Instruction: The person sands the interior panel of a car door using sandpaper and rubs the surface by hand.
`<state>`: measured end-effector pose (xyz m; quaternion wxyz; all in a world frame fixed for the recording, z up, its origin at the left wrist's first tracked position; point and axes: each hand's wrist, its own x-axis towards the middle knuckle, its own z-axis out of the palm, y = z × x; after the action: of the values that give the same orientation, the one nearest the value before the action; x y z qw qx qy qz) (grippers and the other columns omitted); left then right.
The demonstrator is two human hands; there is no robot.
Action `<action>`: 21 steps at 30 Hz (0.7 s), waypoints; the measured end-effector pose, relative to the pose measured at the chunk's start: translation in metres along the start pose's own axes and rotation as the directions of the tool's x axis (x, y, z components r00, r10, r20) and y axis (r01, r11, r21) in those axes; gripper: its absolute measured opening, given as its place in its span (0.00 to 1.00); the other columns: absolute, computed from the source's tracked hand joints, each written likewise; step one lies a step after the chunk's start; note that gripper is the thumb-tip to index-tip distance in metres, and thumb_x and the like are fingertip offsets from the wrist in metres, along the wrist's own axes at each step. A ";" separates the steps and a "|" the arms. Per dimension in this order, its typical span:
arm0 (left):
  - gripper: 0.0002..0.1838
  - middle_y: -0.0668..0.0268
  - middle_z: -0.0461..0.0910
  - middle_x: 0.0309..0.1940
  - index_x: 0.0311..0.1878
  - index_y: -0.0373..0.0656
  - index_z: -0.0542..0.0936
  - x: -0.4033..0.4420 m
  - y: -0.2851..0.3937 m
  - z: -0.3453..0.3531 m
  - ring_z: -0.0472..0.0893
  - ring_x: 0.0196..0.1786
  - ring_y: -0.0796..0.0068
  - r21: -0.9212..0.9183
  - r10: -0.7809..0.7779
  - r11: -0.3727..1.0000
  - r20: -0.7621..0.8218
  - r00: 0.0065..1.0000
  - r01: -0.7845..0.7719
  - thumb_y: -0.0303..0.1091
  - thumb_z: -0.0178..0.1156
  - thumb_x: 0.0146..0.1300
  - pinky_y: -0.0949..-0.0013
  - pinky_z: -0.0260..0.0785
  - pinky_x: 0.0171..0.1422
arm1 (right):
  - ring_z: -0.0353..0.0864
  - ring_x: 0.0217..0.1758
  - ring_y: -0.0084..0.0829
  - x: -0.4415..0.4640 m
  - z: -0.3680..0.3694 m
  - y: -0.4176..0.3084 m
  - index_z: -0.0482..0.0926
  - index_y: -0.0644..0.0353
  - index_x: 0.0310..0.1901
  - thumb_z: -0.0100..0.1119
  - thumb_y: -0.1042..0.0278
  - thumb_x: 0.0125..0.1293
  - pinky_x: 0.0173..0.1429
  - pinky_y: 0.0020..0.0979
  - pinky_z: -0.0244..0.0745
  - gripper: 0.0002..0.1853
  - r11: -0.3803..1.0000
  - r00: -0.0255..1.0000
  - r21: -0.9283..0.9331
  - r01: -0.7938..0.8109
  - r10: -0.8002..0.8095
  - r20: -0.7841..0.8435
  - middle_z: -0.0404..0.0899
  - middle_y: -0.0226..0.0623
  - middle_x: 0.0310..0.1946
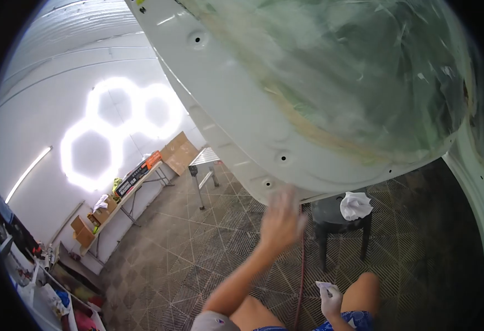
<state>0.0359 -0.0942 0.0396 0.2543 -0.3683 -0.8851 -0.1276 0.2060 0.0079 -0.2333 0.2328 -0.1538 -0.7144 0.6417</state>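
Note:
A large white vehicle door (220,94) fills the upper right, with clear greenish plastic sheeting (352,83) taped over its middle. At the lower edge of the door, my left hand (284,218) is raised against or just in front of the panel. Motion smears its fingers, so their grip and whether they touch the surface cannot be made out. Low down by my right knee, my right hand (331,302) is closed on a small pale flat piece (324,284), pinched at the fingertips. What material the piece is does not show.
Under the door stands a black stool (330,214) with a crumpled white cloth (355,206) on it. A red hose (301,265) runs along the patterned floor. A folding stand (204,159) and a long bench (125,199) with boxes line the left wall. Cluttered shelves (59,287) sit lower left.

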 end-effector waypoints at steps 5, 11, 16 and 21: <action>0.30 0.38 0.56 0.78 0.73 0.34 0.69 -0.152 0.059 0.140 0.55 0.80 0.34 -0.621 -0.074 0.784 -0.073 0.995 0.013 0.35 0.61 0.71 0.44 0.48 0.83 | 0.81 0.36 0.33 0.015 0.002 -0.012 0.84 0.64 0.52 0.64 0.69 0.70 0.35 0.34 0.73 0.13 0.979 0.973 -0.136 0.154 -0.174 -0.153 0.79 0.39 0.36; 0.25 0.54 0.81 0.60 0.68 0.29 0.73 -0.204 0.079 0.172 0.80 0.57 0.69 -0.802 -0.564 0.293 0.295 0.771 0.521 0.32 0.57 0.73 0.71 0.72 0.62 | 0.82 0.50 0.52 0.026 0.015 0.006 0.81 0.65 0.51 0.67 0.69 0.61 0.51 0.47 0.79 0.17 0.928 0.916 -0.066 0.367 -0.348 0.200 0.82 0.49 0.44; 0.21 0.61 0.83 0.53 0.63 0.30 0.76 -0.227 0.047 0.195 0.82 0.50 0.74 -0.782 -0.646 -0.226 0.566 0.512 0.581 0.38 0.47 0.82 0.73 0.75 0.55 | 0.85 0.50 0.34 0.013 0.025 0.047 0.78 0.65 0.61 0.68 0.67 0.67 0.55 0.34 0.81 0.23 0.985 0.938 0.160 -0.071 0.011 0.345 0.83 0.43 0.51; 0.22 0.62 0.82 0.52 0.65 0.30 0.74 -0.250 0.057 0.214 0.82 0.48 0.77 -0.697 -0.564 -0.162 0.646 0.514 0.698 0.39 0.46 0.82 0.76 0.76 0.49 | 0.85 0.46 0.25 0.013 0.033 0.105 0.79 0.71 0.49 0.66 0.60 0.72 0.53 0.30 0.81 0.18 0.794 0.811 0.358 -0.492 0.267 0.521 0.86 0.37 0.44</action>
<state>0.1500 -0.1123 -0.2737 -0.1645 0.0400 -0.6908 -0.7029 0.1691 0.0006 -0.3376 -0.0434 -0.0852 -0.5201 0.8487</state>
